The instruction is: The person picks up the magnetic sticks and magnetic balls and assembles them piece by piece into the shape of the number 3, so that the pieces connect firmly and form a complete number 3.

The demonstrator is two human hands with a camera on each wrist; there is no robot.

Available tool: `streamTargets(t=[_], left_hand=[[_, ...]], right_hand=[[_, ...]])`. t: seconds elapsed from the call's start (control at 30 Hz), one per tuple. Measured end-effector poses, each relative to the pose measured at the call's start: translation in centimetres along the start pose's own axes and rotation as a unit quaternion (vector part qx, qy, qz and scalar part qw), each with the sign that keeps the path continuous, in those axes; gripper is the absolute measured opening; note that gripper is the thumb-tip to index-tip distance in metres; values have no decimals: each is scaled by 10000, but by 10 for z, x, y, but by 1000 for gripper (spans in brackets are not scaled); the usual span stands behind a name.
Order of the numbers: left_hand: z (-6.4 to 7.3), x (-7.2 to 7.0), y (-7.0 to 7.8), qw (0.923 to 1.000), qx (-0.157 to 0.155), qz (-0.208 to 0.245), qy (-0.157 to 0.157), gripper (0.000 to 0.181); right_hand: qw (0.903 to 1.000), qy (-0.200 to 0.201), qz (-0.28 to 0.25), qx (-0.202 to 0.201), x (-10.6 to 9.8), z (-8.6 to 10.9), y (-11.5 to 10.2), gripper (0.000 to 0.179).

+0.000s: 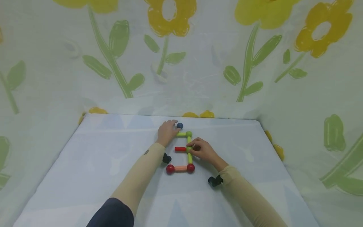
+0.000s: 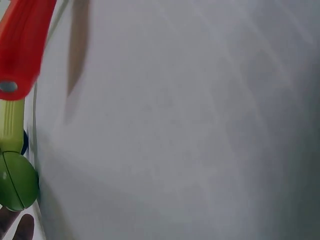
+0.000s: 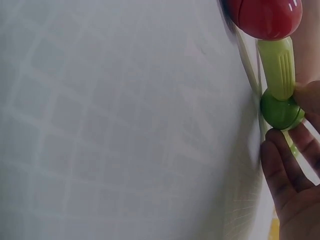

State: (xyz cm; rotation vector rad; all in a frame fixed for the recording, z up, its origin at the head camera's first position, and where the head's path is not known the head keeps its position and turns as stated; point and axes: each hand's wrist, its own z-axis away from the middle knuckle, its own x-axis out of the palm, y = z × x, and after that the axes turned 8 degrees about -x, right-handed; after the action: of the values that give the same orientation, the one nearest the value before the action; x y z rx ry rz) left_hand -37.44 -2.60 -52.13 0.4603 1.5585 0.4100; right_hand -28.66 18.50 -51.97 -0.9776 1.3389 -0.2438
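Note:
Magnetic rods and balls lie joined on the white table. My right hand point(image 1: 204, 150) holds the middle green ball point(image 1: 189, 149) between thumb and fingers; the right wrist view shows the fingers around this green ball point(image 3: 281, 111). A red rod point(image 1: 180, 149) points left from it. Yellow-green rods point(image 1: 190, 158) run up to another green ball point(image 1: 189, 134) and down to a red ball point(image 1: 191, 168). My left hand point(image 1: 166, 133) is at the left end of the top yellow-green rod point(image 1: 181, 134), thumb and fingers apart beside a blue ball point(image 1: 180, 125). Contact there is unclear.
A peach rod point(image 1: 180, 168) links the lower right red ball to another red ball point(image 1: 170, 169) at left. Black wrist cameras point(image 1: 215, 181) hang close to the tabletop point(image 1: 119, 176). A flower-printed wall covering point(image 1: 195, 85) stands behind the table.

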Motion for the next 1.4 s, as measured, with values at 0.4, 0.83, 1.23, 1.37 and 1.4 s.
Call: streamTargets(t=[0.4, 0.83, 1.23, 1.37, 1.4], left_hand=[[0, -4, 5, 9998, 68, 137, -130, 44], [1, -4, 15, 9998, -84, 137, 105, 34], [2, -4, 8, 9999, -60, 100, 114, 37], [1, -5, 5, 9997, -53, 208, 87, 37], [1, -5, 5, 9997, -56, 240, 72, 37]], right_hand=[[10000, 29, 18, -7, 1, 0, 1, 20], [10000, 43, -40, -71, 0, 1, -1, 21], [10000, 33, 1, -34, 3, 1, -1, 21], [10000, 77, 6, 47, 2, 1, 0, 21], [10000, 83, 1, 44, 2, 1, 0, 21]])
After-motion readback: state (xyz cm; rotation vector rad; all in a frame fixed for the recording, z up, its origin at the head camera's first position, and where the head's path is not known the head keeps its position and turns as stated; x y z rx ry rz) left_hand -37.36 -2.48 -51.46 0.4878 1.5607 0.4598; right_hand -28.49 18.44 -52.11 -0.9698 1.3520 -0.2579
